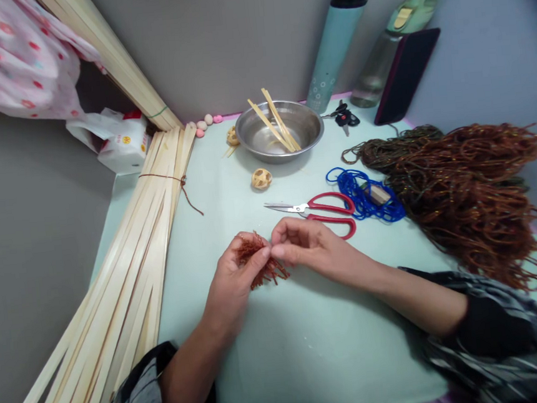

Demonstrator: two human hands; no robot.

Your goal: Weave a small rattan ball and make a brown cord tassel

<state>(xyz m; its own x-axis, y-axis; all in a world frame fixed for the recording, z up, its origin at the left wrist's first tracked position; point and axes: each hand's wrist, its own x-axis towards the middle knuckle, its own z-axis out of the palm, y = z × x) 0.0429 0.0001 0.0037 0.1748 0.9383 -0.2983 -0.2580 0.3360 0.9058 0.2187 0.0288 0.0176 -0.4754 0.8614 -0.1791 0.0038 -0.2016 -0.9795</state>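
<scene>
Between my hands is a small bunch of reddish-brown yarn (266, 275), its cut ends fanning downward like a tassel. My left hand (232, 280) is closed around the bunch, with the thumb pressed across it. My right hand (303, 245) pinches at the bunch's right side, thumb against fingers, its tips meeting my left thumb; whatever lies in that pinch is too small to make out. Just beyond my right hand lie red-handled scissors (329, 205), blades pointing left. A small woven ball (261, 179) rests on the table farther back.
A metal bowl (249, 143) holds wooden strips. Blue cord (357, 194) and a large heap of brown yarn (474, 190) lie on the right. Tied wooden strips (127, 258) cover the left side. Behind stand a teal bottle (337, 48), a clear bottle (372, 70) and a phone (408, 76).
</scene>
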